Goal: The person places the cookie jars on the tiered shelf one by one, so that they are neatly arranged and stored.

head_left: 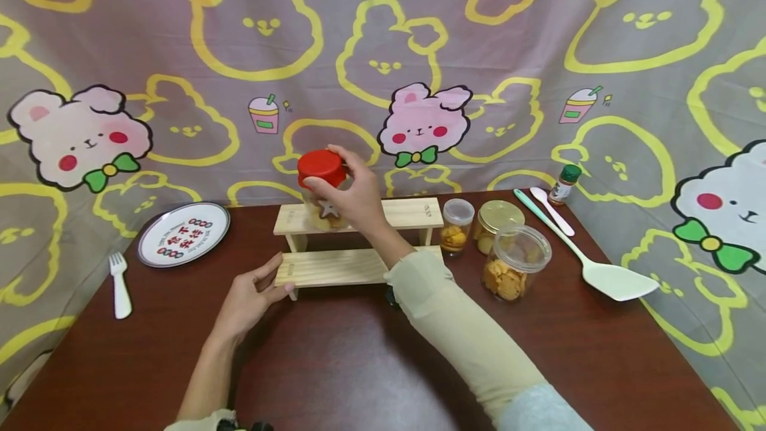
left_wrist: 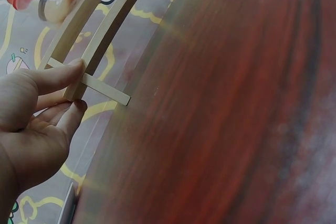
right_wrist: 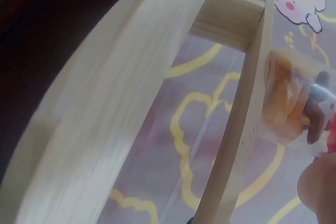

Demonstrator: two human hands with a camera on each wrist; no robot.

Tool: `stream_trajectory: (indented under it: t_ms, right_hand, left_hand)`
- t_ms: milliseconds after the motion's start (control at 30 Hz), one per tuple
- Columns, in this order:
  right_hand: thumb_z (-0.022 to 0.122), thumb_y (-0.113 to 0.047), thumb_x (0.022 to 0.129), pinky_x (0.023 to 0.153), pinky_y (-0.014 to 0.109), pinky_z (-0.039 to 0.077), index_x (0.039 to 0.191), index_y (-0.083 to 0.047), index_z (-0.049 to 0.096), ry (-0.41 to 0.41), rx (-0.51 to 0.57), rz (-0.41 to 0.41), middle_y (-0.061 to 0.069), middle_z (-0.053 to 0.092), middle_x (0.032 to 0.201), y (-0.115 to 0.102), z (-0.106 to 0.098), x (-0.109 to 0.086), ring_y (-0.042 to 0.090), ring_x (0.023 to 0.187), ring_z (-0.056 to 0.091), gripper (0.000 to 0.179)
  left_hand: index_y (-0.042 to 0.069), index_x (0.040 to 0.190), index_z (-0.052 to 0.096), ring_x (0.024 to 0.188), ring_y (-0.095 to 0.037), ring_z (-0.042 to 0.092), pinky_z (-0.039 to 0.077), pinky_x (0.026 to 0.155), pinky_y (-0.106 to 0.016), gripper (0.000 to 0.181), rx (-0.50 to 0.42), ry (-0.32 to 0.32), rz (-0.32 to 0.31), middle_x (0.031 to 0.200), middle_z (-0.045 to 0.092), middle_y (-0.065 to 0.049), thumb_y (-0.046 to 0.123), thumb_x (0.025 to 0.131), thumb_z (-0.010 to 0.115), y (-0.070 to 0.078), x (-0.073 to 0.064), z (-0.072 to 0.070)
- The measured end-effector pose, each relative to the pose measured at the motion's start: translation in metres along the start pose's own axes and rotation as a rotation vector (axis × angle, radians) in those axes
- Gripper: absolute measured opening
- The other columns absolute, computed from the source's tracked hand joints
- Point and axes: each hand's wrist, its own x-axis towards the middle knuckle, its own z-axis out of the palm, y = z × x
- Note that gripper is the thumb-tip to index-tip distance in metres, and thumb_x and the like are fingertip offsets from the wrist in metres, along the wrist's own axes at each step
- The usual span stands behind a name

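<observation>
A two-step wooden rack (head_left: 335,267) stands near the back of the table. My left hand (head_left: 249,296) pinches the left end of its lower board, thumb on one face and fingers on the other, as the left wrist view shows. By its red lid (head_left: 320,166), my right hand (head_left: 358,197) grips a clear jar (head_left: 326,215) at the left part of the upper board (head_left: 403,213). Tan pieces show inside the jar (right_wrist: 286,100) in the right wrist view. Whether its base touches the board, I cannot tell.
Right of the rack stand a small clear-lidded jar (head_left: 456,228), a gold-lidded jar (head_left: 499,218) and a larger jar of tan pieces (head_left: 514,265). Farther right are a spatula (head_left: 616,281), a spoon (head_left: 553,211) and a green-capped bottle (head_left: 564,186). A plate (head_left: 157,235) and fork (head_left: 121,288) lie left.
</observation>
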Motion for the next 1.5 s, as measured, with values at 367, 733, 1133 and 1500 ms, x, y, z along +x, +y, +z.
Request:
stream_trajectory:
  t_ms: [367,733,1133,1500]
  right_hand:
    - [0.082,-0.024,0.087,0.088,0.027,0.057,0.141,-0.008,0.058,-0.008,-0.041,0.004,0.008,0.062,0.130,0.000,0.016,0.004,0.020,0.110,0.060,0.062]
    - [0.083,-0.027,0.086,0.087,0.034,0.059,0.140,-0.011,0.058,0.000,-0.074,0.031,0.008,0.062,0.127,-0.002,0.026,0.005,0.019,0.110,0.058,0.062]
    - [0.084,-0.028,0.086,0.090,0.031,0.057,0.145,-0.009,0.054,-0.030,-0.076,0.058,0.009,0.060,0.134,-0.009,0.026,0.007,0.020,0.115,0.056,0.068]
    - [0.084,-0.028,0.086,0.099,0.029,0.051,0.144,-0.008,0.054,-0.054,-0.018,0.108,0.005,0.060,0.135,-0.011,0.016,0.005,0.017,0.119,0.056,0.069]
  left_hand:
    - [-0.004,0.152,0.039,0.144,-0.031,0.033,0.044,0.095,-0.013,0.071,-0.001,0.004,-0.007,0.158,0.036,-0.015,0.007,0.092,0.075,-0.002,0.001,0.000]
    - [-0.004,0.153,0.039,0.144,-0.032,0.033,0.045,0.095,-0.014,0.071,0.007,-0.003,-0.014,0.159,0.035,-0.016,0.008,0.093,0.075,-0.002,0.000,0.001]
    - [-0.003,0.153,0.039,0.144,-0.032,0.032,0.045,0.096,-0.016,0.071,0.024,-0.004,-0.021,0.159,0.035,-0.015,0.009,0.093,0.075,-0.001,0.001,0.000]
    - [-0.005,0.152,0.038,0.144,-0.032,0.032,0.044,0.096,-0.014,0.071,-0.002,-0.003,-0.003,0.158,0.035,-0.017,0.006,0.093,0.075,-0.001,0.001,0.001]
